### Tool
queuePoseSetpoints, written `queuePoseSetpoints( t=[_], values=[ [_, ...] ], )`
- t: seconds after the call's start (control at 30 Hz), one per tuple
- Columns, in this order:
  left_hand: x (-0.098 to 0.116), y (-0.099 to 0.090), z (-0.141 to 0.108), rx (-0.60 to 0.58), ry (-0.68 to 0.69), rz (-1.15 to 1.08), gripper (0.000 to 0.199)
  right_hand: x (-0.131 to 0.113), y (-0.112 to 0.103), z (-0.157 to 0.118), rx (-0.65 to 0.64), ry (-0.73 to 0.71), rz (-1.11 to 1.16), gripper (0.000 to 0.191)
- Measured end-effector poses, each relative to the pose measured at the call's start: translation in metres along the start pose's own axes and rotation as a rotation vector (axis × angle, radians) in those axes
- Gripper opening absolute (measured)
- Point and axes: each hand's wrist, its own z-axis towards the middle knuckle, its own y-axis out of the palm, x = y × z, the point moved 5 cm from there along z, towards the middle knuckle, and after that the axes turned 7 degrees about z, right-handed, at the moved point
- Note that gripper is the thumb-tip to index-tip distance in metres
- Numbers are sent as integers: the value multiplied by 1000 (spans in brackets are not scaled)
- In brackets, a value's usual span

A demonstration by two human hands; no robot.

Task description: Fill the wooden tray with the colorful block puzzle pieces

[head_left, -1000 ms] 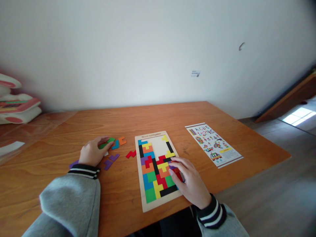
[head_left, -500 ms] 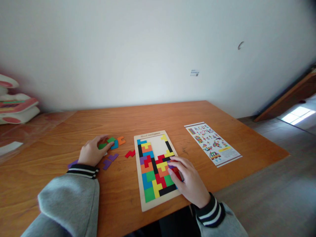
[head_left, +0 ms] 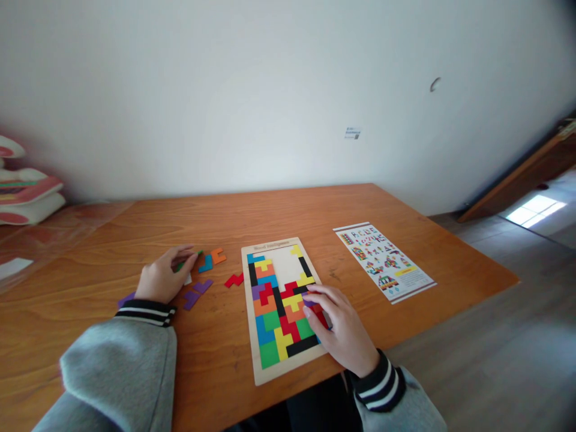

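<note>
Tipped green piece (head_left: 200, 252) nearer edge-on since earlier, pinching narrowly with left hand (head_left: 162, 276) beside blue piece (head_left: 206, 264). Probably light, stiff; take by edges. Hovers right hand (head_left: 344, 330) half-curled over board (head_left: 272, 245); cannot tell if gripping.

Your left arm (head_left: 121, 366) reaches forward from the lower left, its wrist (head_left: 146, 309) roughly level with your right one. Your left hand (head_left: 159, 277) is palm down, fingers bent and bunched toward the thumb, tips pointing rightward; whether they pinch anything is hard to tell. Your right arm (head_left: 402, 399) comes in from the lower right, mostly out of view, angled inward. Your right hand (head_left: 344, 330) slants forward and left, back upward, fingers loosely curved, with a clear gap between forefinger and thumb. Your hands are well apart.
</note>
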Motion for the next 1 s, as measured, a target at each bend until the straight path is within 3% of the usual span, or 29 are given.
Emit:
queuePoseSetpoints(
  t=[0.13, 0.23, 0.33, 0.43, 0.5, 0.6, 0.7, 0.8, 1.0],
  values=[
    [-1, -1, -2, 0, 44, 35, 40, 1, 0, 0, 4, 4, 5, 18],
    [6, -6, -6, 135, 149, 61, 34, 1, 1, 0, -4, 9, 7, 18],
    [30, -15, -16, 329, 335, 6, 28, 1, 1, 0, -5, 13, 12, 18],
    [70, -18, -29, 398, 534, -91, 23, 0, 0, 1, 7, 7, 17, 18],
    [101, -14, -37, 401, 641, -152, 22, 0, -1, 1, 17, -1, 17, 17],
    [149, 5, -45, 266, 811, -177, 23, 0, -1, 1, 20, -8, 22, 18],
    [180, 27, -53, 175, 931, -196, 24, -1, -1, 1, 19, -5, 19, 18],
    [189, 42, -57, 168, 953, -195, 21, -1, -1, 1, 17, -2, 16, 18],
    [181, 56, -61, 137, 970, -196, 22, -1, 0, 1, 10, -4, 18, 19]
  ],
)
